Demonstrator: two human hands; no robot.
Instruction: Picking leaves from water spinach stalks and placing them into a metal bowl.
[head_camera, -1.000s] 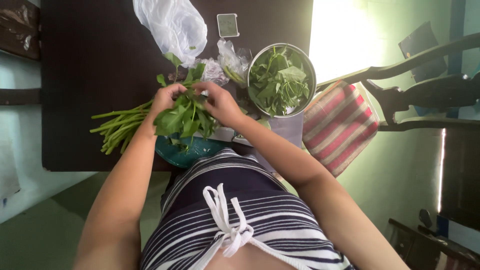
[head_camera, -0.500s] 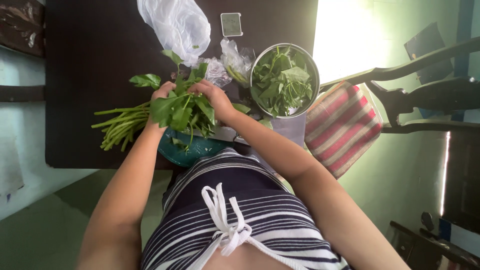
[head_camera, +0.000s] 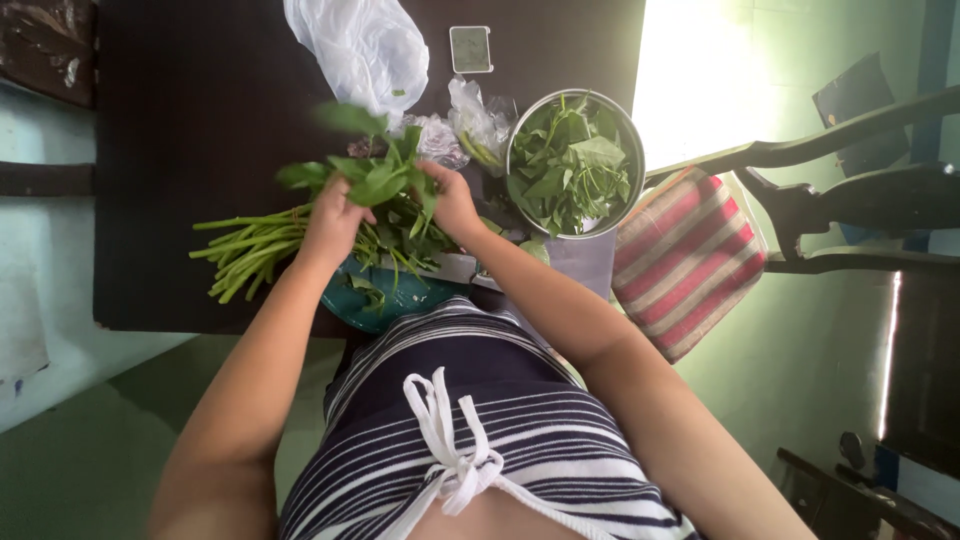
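Note:
My left hand (head_camera: 333, 222) and my right hand (head_camera: 452, 200) both grip a bunch of leafy green stalks (head_camera: 378, 180) held over a teal bowl (head_camera: 385, 298) at the near edge of the dark table (head_camera: 190, 110). The leaves stick up between the hands and some hang down toward the bowl. A pile of bare green stems (head_camera: 245, 248) lies on the table just left of my left hand. To the right of my right hand stands a round metal bowl (head_camera: 620, 130) filled with picked green leaves (head_camera: 570, 160).
A white plastic bag (head_camera: 360, 50), a small rectangular device (head_camera: 470, 48) and crumpled clear plastic (head_camera: 470, 120) lie at the far side of the table. A red striped cushion (head_camera: 685, 255) sits on a dark chair (head_camera: 850, 190) to the right. Bright light falls beyond the table's right end.
Both hands have lifted the leafy bunch up and away from me, above the teal bowl. The left hand has turned over onto the stalks.

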